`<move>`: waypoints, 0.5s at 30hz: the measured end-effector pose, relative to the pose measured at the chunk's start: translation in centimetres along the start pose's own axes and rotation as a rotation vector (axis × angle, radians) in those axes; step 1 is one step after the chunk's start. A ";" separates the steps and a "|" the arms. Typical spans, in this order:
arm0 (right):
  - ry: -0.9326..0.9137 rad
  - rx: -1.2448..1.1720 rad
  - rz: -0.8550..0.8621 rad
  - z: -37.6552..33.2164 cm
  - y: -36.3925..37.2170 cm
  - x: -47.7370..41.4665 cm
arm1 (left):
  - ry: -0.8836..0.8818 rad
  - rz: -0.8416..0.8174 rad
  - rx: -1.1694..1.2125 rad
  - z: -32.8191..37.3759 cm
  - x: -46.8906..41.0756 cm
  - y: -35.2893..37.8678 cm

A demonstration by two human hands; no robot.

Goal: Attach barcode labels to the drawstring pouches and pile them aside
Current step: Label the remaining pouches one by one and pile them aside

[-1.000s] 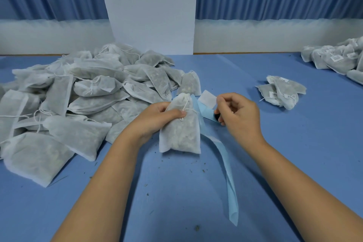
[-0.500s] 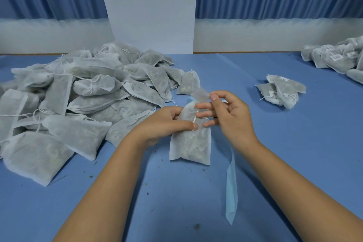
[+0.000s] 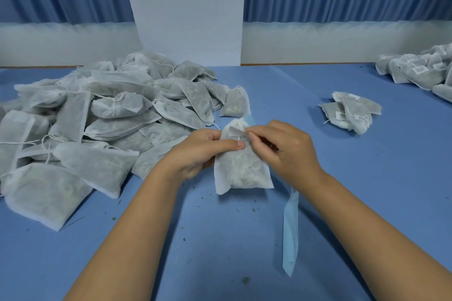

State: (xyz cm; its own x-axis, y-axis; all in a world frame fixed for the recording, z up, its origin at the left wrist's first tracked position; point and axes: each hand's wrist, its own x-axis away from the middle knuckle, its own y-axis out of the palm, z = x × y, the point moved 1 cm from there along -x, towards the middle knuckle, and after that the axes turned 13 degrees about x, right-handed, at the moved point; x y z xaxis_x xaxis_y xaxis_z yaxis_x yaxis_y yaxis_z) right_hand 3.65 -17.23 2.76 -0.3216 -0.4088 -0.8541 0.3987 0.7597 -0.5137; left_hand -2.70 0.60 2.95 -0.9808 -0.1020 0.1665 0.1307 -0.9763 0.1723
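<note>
A heap of pouches [image 3: 97, 129] sprawled at ten o'clock on the blue table [image 3: 342, 178]; the left hand [image 3: 203, 151] gripped one pouch [image 3: 242, 171] near its neck at the centre; the right hand [image 3: 283, 151] pinched a white label [image 3: 236, 132] against its top; a blue backing strip [image 3: 290, 232] trailed toward five o'clock; labelled pouches [image 3: 352, 112] lay at two o'clock.

White pouch [image 3: 242, 171], pale blue backing strip [image 3: 290, 232], blue table [image 3: 318, 178].

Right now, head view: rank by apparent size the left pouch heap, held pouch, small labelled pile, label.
1. left pouch heap
2. held pouch and small labelled pile: look alike, pouch is nearer, so unranked
3. label
</note>
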 end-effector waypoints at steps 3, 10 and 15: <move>-0.071 -0.004 -0.028 -0.1 -0.1 -0.1 | 0.014 -0.019 0.007 0.2 0.2 -0.1; -0.125 -0.003 -0.043 0.1 -0.5 -0.2 | 0.044 -0.049 0.052 0.3 0.1 -0.7; -0.106 0.000 -0.005 0.1 -0.5 -0.2 | 0.033 -0.108 0.073 0.4 0.3 -0.6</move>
State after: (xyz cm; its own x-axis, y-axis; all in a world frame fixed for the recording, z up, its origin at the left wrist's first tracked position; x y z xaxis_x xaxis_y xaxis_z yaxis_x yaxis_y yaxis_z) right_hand 3.58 -17.62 3.21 -0.2308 -0.4634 -0.8556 0.3974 0.7578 -0.5176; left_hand -2.97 1.27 3.30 -0.9937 -0.0047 0.1119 0.0336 -0.9655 0.2582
